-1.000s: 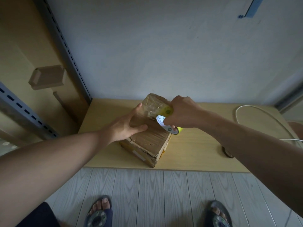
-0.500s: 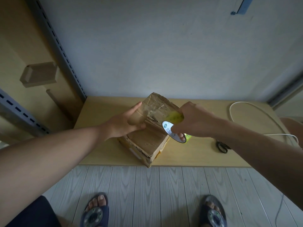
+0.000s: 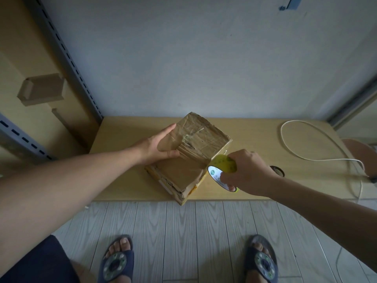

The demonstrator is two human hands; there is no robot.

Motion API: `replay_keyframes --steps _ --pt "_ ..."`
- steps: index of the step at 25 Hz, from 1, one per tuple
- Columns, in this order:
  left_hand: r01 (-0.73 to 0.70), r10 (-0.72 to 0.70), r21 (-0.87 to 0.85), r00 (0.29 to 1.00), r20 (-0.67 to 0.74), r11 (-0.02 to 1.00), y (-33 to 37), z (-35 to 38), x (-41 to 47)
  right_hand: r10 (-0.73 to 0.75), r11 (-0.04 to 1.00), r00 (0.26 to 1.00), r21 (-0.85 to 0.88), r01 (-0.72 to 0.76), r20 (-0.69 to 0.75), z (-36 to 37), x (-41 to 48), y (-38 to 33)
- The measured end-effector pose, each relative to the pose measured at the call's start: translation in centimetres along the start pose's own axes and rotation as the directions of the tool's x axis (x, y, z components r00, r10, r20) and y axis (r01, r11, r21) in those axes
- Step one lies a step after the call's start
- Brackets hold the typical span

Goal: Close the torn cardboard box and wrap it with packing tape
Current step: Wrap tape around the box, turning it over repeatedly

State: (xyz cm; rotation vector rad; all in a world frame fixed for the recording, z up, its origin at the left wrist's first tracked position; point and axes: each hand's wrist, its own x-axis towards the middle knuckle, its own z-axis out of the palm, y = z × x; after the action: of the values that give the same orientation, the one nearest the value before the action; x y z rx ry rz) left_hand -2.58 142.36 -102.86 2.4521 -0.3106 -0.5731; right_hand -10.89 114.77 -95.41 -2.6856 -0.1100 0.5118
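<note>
Dim room: pale blue-grey wall (image 3: pixel 204 58), low wooden table (image 3: pixel 265 135), grey plank floor (image 3: pixel 183 231), slotted metal shelving upright (image 3: pixel 67 58) at left.

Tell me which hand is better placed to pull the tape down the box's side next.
The right hand. It grips the tape roll beside the cardboard box; the left hand rests on the top, steadying it.

Dim, flat indoor light, soft faint shadows, mostly sharp, strong wide-angle bending at the edges
</note>
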Motion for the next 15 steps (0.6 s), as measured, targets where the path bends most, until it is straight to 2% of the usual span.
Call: replay_keyframes --steps 5,15 --pt "-0.013 0.013 0.007 1.000 0.023 1.000 -0.2 0.2 0.1 0.017 0.999 0.999 0.040 -0.019 0.041 1.7 -0.2 0.7" --pt "-0.032 0.031 0.041 0.999 0.023 0.999 -0.6 0.2 0.5 0.006 0.997 0.999 0.079 -0.009 0.033 2.7 1.0 2.5"
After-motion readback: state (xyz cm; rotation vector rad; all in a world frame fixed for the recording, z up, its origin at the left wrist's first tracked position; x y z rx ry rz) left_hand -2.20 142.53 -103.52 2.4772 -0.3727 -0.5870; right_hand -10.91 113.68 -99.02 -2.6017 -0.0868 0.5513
